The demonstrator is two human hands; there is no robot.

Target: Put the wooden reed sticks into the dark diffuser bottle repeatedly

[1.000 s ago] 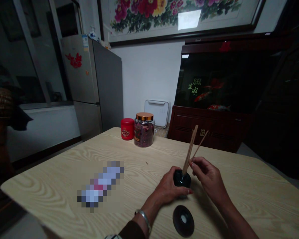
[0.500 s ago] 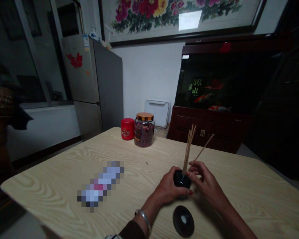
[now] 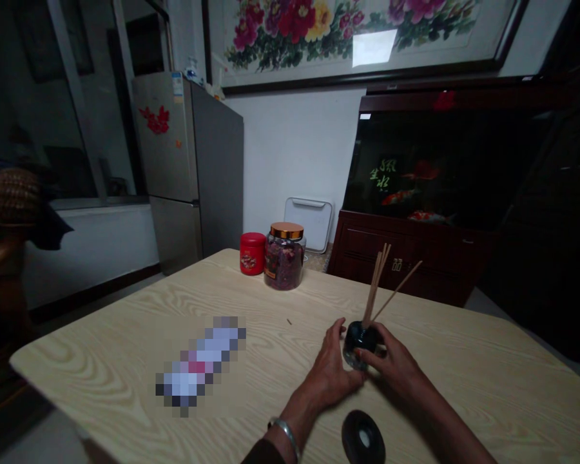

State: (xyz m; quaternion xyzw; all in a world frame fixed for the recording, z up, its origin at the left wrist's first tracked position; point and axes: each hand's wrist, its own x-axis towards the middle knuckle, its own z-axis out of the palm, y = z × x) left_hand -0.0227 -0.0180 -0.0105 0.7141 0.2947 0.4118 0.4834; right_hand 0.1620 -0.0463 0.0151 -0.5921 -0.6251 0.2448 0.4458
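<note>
A small dark glass reed diffuser bottle [image 3: 356, 348] stands at the right part of the table, several thin reed sticks [image 3: 376, 283] rising from its neck. One stick leans out to the right, apart from the bunch. My right hand [image 3: 391, 354] grips the bottle from the right, thumb across its front and fingers partly hidden behind it. On the left side, my left hand [image 3: 331, 370] is spread around the bottle with a gap at the fingers; whether its thumb touches the base I cannot tell. A dark round disc with a pale centre [image 3: 363, 438] lies in front.
A red canister [image 3: 252, 254] and a jar of dried petals with a copper-coloured lid [image 3: 284, 258] stand at the table's back edge. A pixelated oblong object [image 3: 200, 364] lies to the left. A tiny dark bit [image 3: 289, 321] rests mid-table. Behind are a fridge [image 3: 169, 148] and fish tank [image 3: 430, 161].
My left hand has loosened from around the bottle and opened. My right hand has moved from the loose stick down onto the bottle. The view has shifted slightly.
</note>
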